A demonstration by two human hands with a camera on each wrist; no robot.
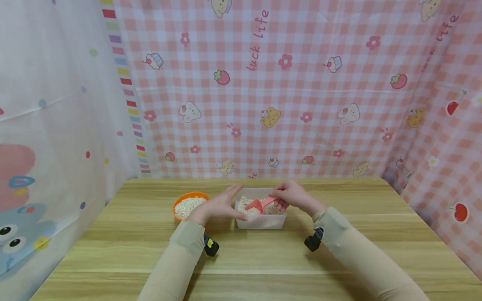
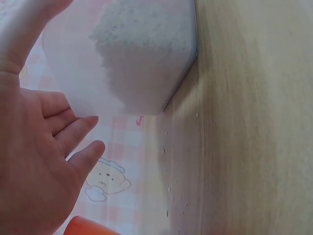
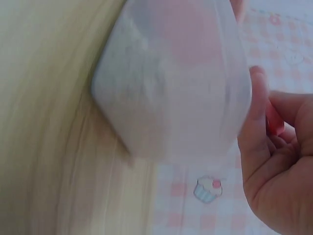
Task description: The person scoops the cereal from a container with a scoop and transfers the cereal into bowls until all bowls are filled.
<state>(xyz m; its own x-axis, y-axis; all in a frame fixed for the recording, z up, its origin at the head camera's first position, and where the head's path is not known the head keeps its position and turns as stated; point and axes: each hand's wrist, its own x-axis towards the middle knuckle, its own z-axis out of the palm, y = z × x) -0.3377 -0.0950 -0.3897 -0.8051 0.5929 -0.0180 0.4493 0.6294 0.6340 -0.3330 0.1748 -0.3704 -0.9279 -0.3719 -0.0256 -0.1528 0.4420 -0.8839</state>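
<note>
A translucent white plastic box (image 1: 260,222) stands on the table, holding pale, flaky oat-like grain. My right hand (image 1: 295,196) pinches the handle of a pink-red scoop (image 1: 257,205) above the box's right side. The scoop's bowl rests at the grain inside. In the right wrist view, the box wall blurs the scoop, and only a bit of red handle (image 3: 275,121) shows clearly in the fingers. Around the box's left end, my left hand (image 1: 220,205) is spread, thumb at the front rim and nearly straight fingers at the back. An orange bowl (image 1: 175,207) of similar grain sits left, partly behind the left hand.
The wooden table (image 1: 260,267) runs back to a pink checked curtain (image 1: 241,92). A few loose flakes (image 2: 167,213) lie on the wood near the box. A white patterned curtain (image 1: 67,125) hangs at the left, and more checked cloth (image 1: 444,167) at the right.
</note>
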